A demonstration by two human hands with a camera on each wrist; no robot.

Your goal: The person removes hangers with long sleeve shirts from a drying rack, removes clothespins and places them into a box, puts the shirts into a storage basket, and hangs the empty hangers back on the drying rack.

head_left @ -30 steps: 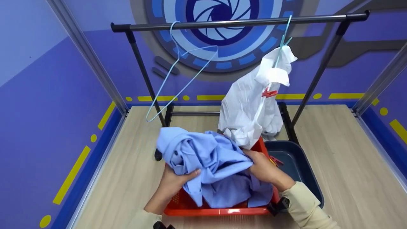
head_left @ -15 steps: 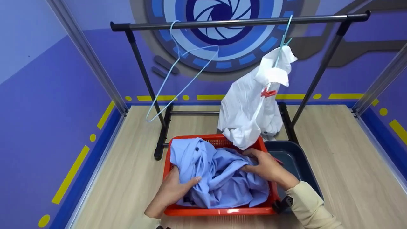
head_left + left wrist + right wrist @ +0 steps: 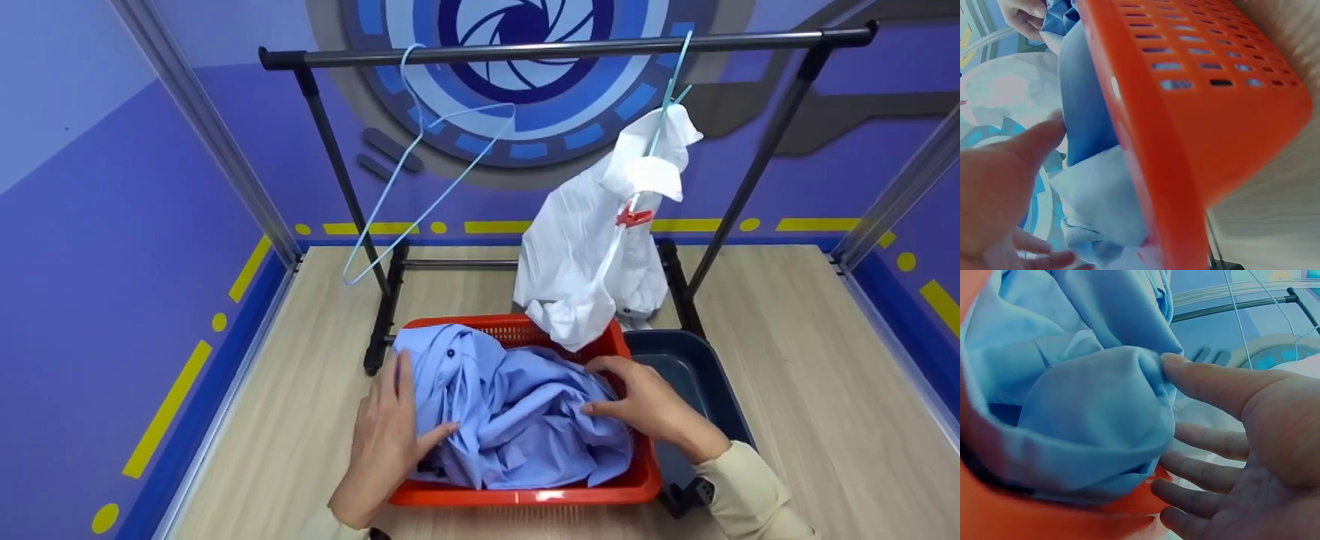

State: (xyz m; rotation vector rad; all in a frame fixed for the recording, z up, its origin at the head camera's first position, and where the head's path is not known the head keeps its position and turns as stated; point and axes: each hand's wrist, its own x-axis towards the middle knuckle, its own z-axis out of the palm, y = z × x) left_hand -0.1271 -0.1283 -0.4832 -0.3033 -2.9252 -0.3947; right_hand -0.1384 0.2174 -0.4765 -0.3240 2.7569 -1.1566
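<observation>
A crumpled light-blue shirt (image 3: 517, 420) with dark buttons lies in the red basket (image 3: 525, 496). At its left side is my left hand (image 3: 384, 435), fingers extended and thumb over the cloth. My right hand (image 3: 649, 397) is spread at the shirt's right side, thumb and fingers apart. In the right wrist view, the right thumb tip meets a fold of the shirt (image 3: 1095, 399), and the other fingers are stretched out beside it. The left wrist view has the left hand (image 3: 999, 185) beside the basket's slotted wall (image 3: 1230, 124), with its thumb near the cloth.
Behind the basket stands a black clothes rack (image 3: 555, 51). A bare blue hanger (image 3: 420, 187) hangs at its left. On the right, a white garment (image 3: 577, 247) with a red clip (image 3: 634, 217) hangs down over the basket's back rim. A dark tray (image 3: 686, 367) stands right of the basket.
The blue shirt was held above the basket and has come down into it. Both hands have since let go; the left has shifted left and opened, and the right has drawn slightly right.
</observation>
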